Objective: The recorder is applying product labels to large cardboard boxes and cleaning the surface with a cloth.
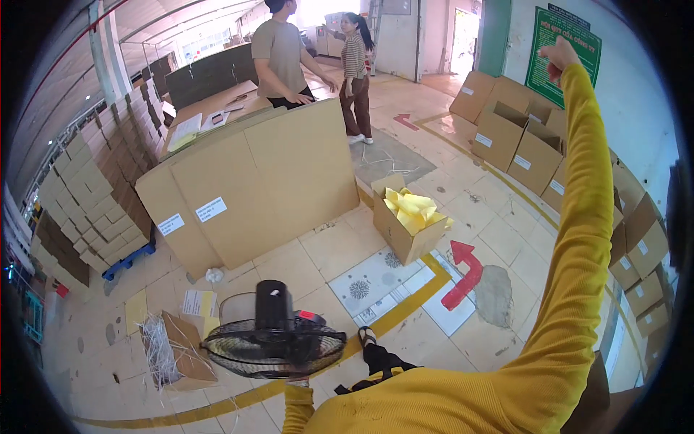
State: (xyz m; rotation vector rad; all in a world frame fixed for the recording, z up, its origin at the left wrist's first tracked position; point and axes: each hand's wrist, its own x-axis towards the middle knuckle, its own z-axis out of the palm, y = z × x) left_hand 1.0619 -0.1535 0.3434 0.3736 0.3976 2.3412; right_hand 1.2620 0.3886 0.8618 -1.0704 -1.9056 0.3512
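The right hand point(558, 56) is up high at the end of a long yellow sleeve point(578, 239). Its fingers are curled together, and it holds nothing. Just behind the hand is a green sign point(575, 43) on the wall. Below the hand, brown boxes point(517, 141) sit in a stack by the wall. Far down from the hand is an open box point(405, 224) with yellow sheets point(413, 208) inside. A black fan point(275, 340) stands near the left sleeve point(298, 414). The left hand is hidden, so I cannot tell how it is.
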